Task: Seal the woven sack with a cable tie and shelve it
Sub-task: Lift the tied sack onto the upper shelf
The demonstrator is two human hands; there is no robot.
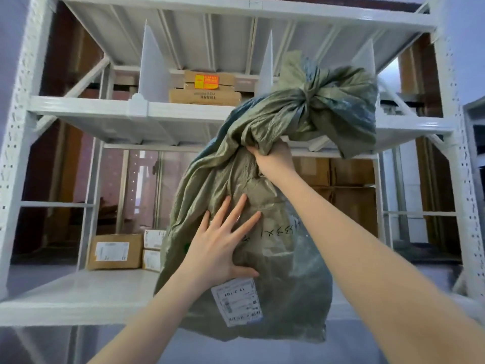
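A bulky olive-green woven sack [278, 253] hangs in the air in front of a white metal rack. Its neck is cinched by a tie [301, 106], and the loose top flares out above and to the right. My right hand [273, 158] is clenched on bunched fabric just below the neck and carries the sack. My left hand [223, 243] lies flat with spread fingers against the sack's front. A white shipping label [237, 302] and black handwriting mark the sack's face.
The white rack has a lower shelf [78, 292] with brown cartons [115, 250] at its back. A middle shelf [157, 111] holds flat cardboard boxes [207, 88] between white upright dividers [153, 69]. The rack's posts stand at the far left and right.
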